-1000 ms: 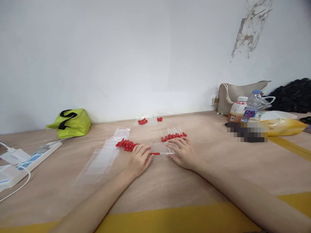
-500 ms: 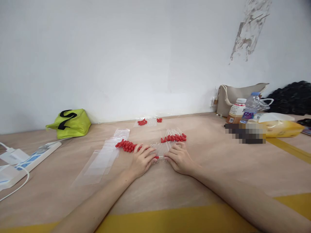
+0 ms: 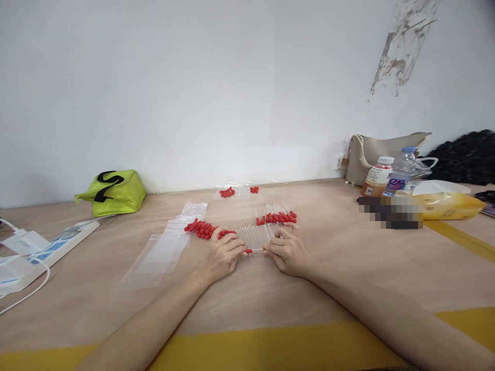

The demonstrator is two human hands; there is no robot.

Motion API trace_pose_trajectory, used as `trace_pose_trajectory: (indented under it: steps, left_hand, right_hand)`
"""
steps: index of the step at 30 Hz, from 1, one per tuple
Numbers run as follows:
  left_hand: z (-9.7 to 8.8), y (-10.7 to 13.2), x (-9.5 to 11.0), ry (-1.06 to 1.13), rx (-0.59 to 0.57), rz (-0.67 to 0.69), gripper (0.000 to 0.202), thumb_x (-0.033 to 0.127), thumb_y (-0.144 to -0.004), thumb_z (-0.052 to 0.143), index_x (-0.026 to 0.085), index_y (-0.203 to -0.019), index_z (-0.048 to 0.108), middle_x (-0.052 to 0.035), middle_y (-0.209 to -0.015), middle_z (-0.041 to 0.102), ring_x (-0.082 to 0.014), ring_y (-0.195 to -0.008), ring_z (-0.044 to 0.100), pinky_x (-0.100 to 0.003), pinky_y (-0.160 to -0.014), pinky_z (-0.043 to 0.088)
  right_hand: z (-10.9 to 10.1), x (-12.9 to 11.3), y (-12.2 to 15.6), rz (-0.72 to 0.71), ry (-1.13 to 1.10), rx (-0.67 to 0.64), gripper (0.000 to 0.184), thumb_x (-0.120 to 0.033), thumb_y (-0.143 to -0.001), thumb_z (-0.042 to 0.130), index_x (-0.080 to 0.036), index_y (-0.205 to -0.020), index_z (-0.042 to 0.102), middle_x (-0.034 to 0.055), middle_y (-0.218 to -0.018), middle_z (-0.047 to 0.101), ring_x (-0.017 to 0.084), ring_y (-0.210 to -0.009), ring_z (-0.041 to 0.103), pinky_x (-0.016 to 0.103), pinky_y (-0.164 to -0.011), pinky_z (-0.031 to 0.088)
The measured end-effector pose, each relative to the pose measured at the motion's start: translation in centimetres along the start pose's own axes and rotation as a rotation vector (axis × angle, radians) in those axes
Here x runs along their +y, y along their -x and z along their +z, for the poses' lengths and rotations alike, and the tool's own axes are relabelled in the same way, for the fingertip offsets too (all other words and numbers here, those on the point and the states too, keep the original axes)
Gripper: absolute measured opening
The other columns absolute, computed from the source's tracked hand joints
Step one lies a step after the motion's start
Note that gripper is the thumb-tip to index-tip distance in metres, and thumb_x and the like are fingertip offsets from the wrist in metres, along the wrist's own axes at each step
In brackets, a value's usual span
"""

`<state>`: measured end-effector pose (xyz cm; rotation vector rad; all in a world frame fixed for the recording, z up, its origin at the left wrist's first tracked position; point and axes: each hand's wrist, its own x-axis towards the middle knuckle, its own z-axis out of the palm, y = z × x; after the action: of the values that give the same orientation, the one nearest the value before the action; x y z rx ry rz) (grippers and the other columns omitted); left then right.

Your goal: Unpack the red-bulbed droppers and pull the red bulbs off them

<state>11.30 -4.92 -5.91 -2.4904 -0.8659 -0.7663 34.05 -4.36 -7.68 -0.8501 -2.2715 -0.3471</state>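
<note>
My left hand (image 3: 225, 253) is closed, its fingertips at the red rubber bulb (image 3: 248, 251) on one end of a thin clear tube (image 3: 257, 251), a dropper. The other end of that dropper lies in the closed fingers of my right hand (image 3: 286, 251). Just behind it, a row of clear tubes (image 3: 253, 237) lies side by side between both hands. A heap of loose red bulbs (image 3: 203, 229) reaches up to my left hand, which partly covers it. Beyond my right hand lie several droppers with red bulbs (image 3: 280, 217), tips pointing to the wall.
Clear plastic bags (image 3: 160, 255) lie left of the hands. Farther back is a transparent bag (image 3: 243, 192) with red bulbs. A power strip (image 3: 58, 252) and green bag (image 3: 118, 196) are at left; bottles (image 3: 378, 178) and a yellow tissue pack (image 3: 444, 203) at right.
My left hand has shifted slightly left, uncovering more of the clear tubes. My right hand's fingers have moved slightly; both hands stay at the dropper. The view has shifted slightly.
</note>
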Motion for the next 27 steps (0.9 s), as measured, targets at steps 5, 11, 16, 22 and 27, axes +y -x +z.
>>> trace_pose_trajectory:
  steps: [5, 11, 16, 22, 27]
  left_hand:
    - [-0.1, 0.0, 0.1, 0.001, -0.002, 0.005, 0.021, 0.016, -0.082, 0.045, 0.024, -0.078, 0.063, 0.0015, -0.085, 0.068, -0.0158, -0.087, 0.056, -0.042, -0.092, 0.028]
    - [-0.5, 0.8, -0.3, 0.019, 0.052, -0.052, 0.021, 0.015, -0.08, 0.044, 0.023, -0.075, 0.063, 0.0005, -0.082, 0.068, -0.0156, -0.082, 0.056, -0.04, -0.087, 0.033]
    - [-0.5, 1.7, -1.0, 0.104, 0.1, -0.212, 0.017, 0.019, -0.083, 0.045, 0.021, -0.085, 0.061, -0.0029, -0.089, 0.063, -0.0153, -0.081, 0.055, -0.033, -0.077, 0.041]
    - [-0.6, 1.5, -4.4, 0.157, 0.265, -0.641, 0.028, 0.025, -0.083, 0.041, 0.019, -0.102, 0.06, -0.0084, -0.097, 0.051, -0.0178, -0.087, 0.054, -0.032, -0.076, 0.046]
    - [-2.1, 3.2, -9.7, 0.264, 0.331, -1.068, 0.032, 0.029, -0.074, 0.047, 0.019, -0.101, 0.06, -0.0051, -0.087, 0.058, -0.0184, -0.081, 0.057, -0.032, -0.073, 0.047]
  right_hand:
    - [0.0, -0.2, 0.0, 0.0, -0.009, 0.021, 0.024, -0.03, -0.086, 0.043, -0.024, -0.075, 0.064, -0.0018, -0.061, 0.059, 0.014, -0.076, 0.046, 0.041, -0.093, 0.014]
    - [-0.3, 0.6, 0.6, 0.05, -0.053, 0.011, 0.025, -0.031, -0.086, 0.042, -0.025, -0.077, 0.065, -0.0017, -0.063, 0.06, 0.014, -0.077, 0.048, 0.04, -0.094, 0.015]
    - [-0.6, 2.3, 0.9, 0.356, -0.006, 0.08, 0.032, -0.035, -0.087, 0.039, -0.024, -0.074, 0.066, 0.0004, -0.07, 0.064, 0.014, -0.074, 0.05, 0.035, -0.088, 0.02]
    - [0.3, 3.1, 0.5, 0.536, 0.119, 0.14, 0.029, -0.034, -0.085, 0.04, -0.026, -0.088, 0.067, 0.0026, -0.075, 0.066, 0.016, -0.078, 0.053, 0.033, -0.085, 0.019]
    - [0.6, 3.4, 0.4, 0.522, 0.158, 0.076, 0.028, -0.026, -0.082, 0.04, -0.027, -0.094, 0.066, 0.0035, -0.082, 0.066, 0.017, -0.082, 0.051, 0.034, -0.086, 0.017]
